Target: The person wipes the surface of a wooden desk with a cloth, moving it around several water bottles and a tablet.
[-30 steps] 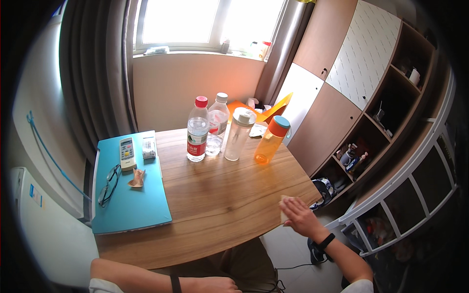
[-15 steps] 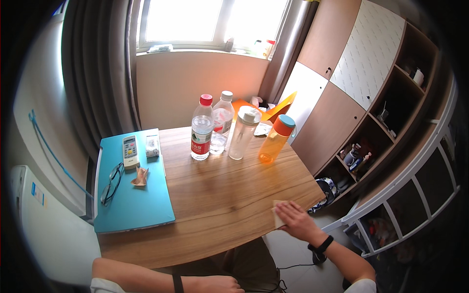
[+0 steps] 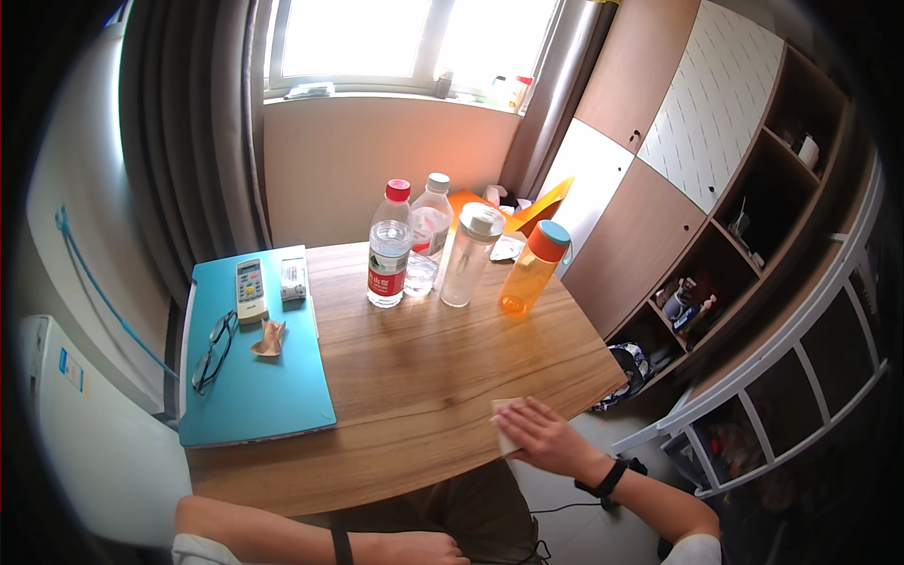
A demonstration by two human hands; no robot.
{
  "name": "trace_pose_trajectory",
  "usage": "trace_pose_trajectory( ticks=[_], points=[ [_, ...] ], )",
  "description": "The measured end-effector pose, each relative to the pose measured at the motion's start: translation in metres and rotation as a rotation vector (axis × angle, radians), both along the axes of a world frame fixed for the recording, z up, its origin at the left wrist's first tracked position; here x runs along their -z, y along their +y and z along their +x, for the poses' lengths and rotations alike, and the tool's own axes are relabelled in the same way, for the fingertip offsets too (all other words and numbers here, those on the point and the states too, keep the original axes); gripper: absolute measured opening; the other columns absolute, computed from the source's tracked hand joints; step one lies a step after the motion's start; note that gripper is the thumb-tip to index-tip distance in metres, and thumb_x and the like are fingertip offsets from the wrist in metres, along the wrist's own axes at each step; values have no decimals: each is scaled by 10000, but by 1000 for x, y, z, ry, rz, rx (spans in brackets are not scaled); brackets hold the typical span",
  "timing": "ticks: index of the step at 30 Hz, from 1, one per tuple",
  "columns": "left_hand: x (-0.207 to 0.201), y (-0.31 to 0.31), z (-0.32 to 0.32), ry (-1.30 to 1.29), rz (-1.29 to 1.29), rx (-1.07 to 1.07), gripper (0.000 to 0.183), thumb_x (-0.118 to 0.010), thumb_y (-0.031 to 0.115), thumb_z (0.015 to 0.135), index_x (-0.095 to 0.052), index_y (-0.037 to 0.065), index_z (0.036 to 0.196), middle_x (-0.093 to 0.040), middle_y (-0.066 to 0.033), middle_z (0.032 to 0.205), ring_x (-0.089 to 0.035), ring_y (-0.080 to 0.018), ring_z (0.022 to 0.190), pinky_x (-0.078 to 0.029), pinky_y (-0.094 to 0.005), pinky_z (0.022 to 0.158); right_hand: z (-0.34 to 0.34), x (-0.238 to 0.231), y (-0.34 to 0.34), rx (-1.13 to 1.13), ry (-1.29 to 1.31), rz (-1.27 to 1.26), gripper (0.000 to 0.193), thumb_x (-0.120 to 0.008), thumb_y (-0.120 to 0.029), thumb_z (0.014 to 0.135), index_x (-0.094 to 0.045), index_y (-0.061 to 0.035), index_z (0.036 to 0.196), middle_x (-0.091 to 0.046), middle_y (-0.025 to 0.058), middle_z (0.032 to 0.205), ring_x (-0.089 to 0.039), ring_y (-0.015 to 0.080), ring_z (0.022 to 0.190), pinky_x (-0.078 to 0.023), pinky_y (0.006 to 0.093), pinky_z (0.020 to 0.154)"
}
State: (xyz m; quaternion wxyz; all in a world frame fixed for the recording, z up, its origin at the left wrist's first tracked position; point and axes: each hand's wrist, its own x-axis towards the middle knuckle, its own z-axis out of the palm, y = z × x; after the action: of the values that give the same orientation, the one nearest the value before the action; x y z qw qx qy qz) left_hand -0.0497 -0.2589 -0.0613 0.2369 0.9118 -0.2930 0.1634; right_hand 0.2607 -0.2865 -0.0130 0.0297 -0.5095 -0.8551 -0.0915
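My right hand (image 3: 539,435) presses a folded beige cloth or paper towel (image 3: 503,426) against the front edge of the wooden table (image 3: 405,395), toward the right. Its fingers lie over the cloth, and a dark band circles the wrist. Down at the lower edge of the picture, my left hand (image 3: 419,548) rests over my lap, in front of the table. Its fingers look curled in, nothing shows in them, and their tips are hidden.
A red-capped water bottle (image 3: 388,254), a white-capped bottle (image 3: 429,231), a clear cup (image 3: 468,264) and an orange bottle (image 3: 532,273) stand toward the back. A turquoise folder (image 3: 259,400) bears a remote (image 3: 250,294), glasses (image 3: 217,351), a small box (image 3: 293,281) and a crumpled brown wrapper (image 3: 269,339).
My right hand has slid left along the table's front edge with the beige cloth under its fingers. The left hand and the things on the table stay where they were.
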Motion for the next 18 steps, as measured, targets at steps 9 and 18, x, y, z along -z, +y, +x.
trace_pose_trajectory(
  ticks=[9,18],
  points=[
    [0,1,5,-31,-35,-3,262,-658,262,910,-571,92,731,-587,-63,612,-643,-253,567,-520,-382,545,-26,-4,9,-66,21,12,708,-696,-448,914,-511,-41,1464,-545,125,1502,-504,249,1411,-322,466,1222],
    [2,-2,3,-7,-29,14,238,-645,241,885,-578,92,711,-607,-76,622,-651,-271,573,-524,-396,531,81,-8,-29,293,-72,-12,799,-757,-389,853,-465,-1,1486,-513,178,1522,-468,324,1431,-305,494,1222]
  ],
)
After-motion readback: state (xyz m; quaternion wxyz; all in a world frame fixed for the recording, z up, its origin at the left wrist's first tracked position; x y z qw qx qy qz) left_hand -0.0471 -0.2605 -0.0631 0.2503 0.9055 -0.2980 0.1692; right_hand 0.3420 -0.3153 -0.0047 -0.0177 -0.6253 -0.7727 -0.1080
